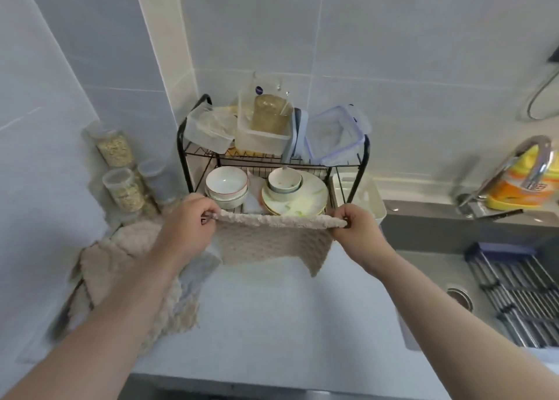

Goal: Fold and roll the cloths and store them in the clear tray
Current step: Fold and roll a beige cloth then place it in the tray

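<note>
A beige waffle-textured cloth (272,244) hangs above the white counter, stretched out flat. My left hand (189,227) pinches its upper left corner and my right hand (358,228) pinches its upper right corner. The cloth's lower edge dangles just above the counter. A pile of more cloths (121,266), beige and pale grey, lies on the counter at the left, partly under my left forearm. A clear tray (263,139) holding a rolled beige cloth stands on the top shelf of the black wire rack (181,145).
The rack's lower shelf holds bowls (227,185) and plates (302,200). More clear containers (335,136) sit on top. Jars of grain (121,185) stand at the left wall. A sink with a ribbed drain mat (520,293), a faucet (532,163) and a yellow bottle lie right.
</note>
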The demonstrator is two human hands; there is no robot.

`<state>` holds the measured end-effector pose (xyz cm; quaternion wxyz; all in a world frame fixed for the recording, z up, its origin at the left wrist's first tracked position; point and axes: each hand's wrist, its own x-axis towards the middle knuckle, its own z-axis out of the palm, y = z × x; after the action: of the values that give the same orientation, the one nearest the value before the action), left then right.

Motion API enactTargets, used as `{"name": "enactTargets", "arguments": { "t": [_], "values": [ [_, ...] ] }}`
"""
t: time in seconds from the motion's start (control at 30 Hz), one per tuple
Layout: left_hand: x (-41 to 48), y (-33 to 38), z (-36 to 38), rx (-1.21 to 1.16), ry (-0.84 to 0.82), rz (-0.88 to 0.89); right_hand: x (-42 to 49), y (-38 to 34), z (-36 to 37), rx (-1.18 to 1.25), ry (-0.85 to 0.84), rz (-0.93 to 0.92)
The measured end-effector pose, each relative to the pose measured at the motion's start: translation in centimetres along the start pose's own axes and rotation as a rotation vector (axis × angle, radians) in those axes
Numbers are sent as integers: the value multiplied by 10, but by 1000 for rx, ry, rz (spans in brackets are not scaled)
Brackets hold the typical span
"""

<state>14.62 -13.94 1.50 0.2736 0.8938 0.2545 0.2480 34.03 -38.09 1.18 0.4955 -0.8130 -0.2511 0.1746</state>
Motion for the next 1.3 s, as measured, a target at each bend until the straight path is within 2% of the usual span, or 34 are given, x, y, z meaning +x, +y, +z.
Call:
{"name": "enactTargets", "arguments": {
  "t": [0.13,0.33,0.5,0.57,0.67,0.77,0.87,1.03,1.13,1.3],
  "values": [
    [-50,-1,34,33,-112,-40,-28,49,-12,-56,-80,34],
    [-143,-40,90,238,-575,-173,-81,124,4,-285,-393,112],
    [-161,-49,109,254,-863,-266,-95,144,14,-434,-591,189],
    [-150,-43,107,253,-836,-296,-88,144,12,-408,-585,234],
    [-118,-49,103,277,-654,-303,-69,142,10,-356,-423,279],
    [-78,-66,109,250,-556,-277,-40,142,14,-430,-287,244],
    [-42,-82,125,249,-566,-256,-5,140,27,-506,-251,231],
    [-12,-111,156,275,-635,-264,43,151,53,-696,-295,328],
    [1,-115,167,246,-596,-237,55,152,59,-763,-321,328],
    [29,-115,173,236,-558,-247,73,140,57,-651,-231,339]
  ]
}}
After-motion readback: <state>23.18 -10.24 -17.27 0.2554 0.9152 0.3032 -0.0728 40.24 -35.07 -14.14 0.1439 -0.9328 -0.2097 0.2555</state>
